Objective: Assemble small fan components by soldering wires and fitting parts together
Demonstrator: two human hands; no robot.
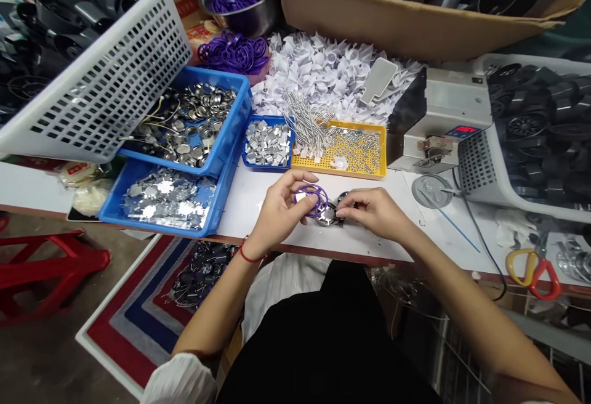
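Note:
My left hand (287, 207) is closed on a purple plastic ring (318, 194) with spokes, pinched between thumb and fingers above the front of the white table. Just beneath and right of the ring sits a round silver metal part (327, 214) with dark pieces around it. My right hand (372, 210) is closed, its thumb and fingertips pinched at the dark right edge of that metal part. What exactly lies between these fingertips is too small to make out. A yellow tray (339, 172) of small metal bits and wires stands just beyond both hands.
Blue trays (215, 167) of metal discs and plates stand left, beneath a white basket (138, 40). White plastic pieces (318, 65) are heaped behind. At right are a grey machine (455, 99) with a red display, a round clear dish (431, 190) and scissors (535, 268).

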